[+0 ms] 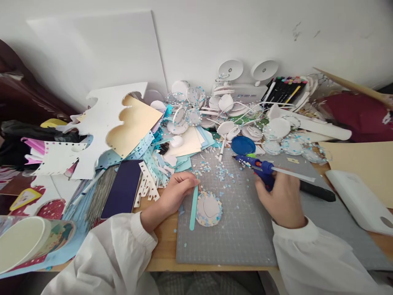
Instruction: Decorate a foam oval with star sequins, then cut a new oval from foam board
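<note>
My left hand (183,185) is closed, with the end of a flat turquoise strip (194,209) pinched between thumb and fingers. The strip hangs down toward me, over the cutting mat. Just right of it lies a round white disc (210,209) with a ring of small blue, white and yellow confetti pieces and a plain pale centre. My right hand (281,196) is wrapped round a blue hot glue gun (264,170), whose nozzle points left and away from me. A white glue stick (294,174) sticks out of its back. The fingers on the far side of the gun are partly hidden.
Loose confetti (224,172) lies on the grey cutting mat (245,241). Behind it are a blue lid (243,145) and heaped white discs (225,102). Cut paper and a dark blue box (122,188) are at left, a paper cup (24,241) nearer me. A white device (359,200) lies right.
</note>
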A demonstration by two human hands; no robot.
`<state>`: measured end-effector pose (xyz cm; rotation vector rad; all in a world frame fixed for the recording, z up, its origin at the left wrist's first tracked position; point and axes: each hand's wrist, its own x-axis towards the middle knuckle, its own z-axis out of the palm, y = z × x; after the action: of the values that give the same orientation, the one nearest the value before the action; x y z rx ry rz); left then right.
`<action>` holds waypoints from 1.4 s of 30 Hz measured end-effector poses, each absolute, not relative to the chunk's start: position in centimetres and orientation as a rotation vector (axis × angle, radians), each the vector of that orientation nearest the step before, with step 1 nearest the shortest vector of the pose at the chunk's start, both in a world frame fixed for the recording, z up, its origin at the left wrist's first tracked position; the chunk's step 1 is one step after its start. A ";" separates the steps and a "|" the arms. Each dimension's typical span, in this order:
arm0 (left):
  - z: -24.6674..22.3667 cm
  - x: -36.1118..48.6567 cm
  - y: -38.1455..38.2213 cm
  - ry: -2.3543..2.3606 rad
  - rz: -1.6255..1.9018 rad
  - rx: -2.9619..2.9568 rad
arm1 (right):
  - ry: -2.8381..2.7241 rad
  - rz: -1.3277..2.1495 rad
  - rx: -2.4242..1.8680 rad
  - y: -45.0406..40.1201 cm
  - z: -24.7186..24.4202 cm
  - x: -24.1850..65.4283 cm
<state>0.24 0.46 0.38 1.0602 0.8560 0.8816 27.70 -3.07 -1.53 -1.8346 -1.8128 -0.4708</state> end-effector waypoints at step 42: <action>1.0 0.2 0.4 0.623 0.585 2.292 | -1.185 1.176 -0.922 -3.0 0.0 19.4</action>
<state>0.19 0.42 0.97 2.2924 0.6228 0.5847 19.36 -2.99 -0.03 -0.9222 -1.1855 1.1762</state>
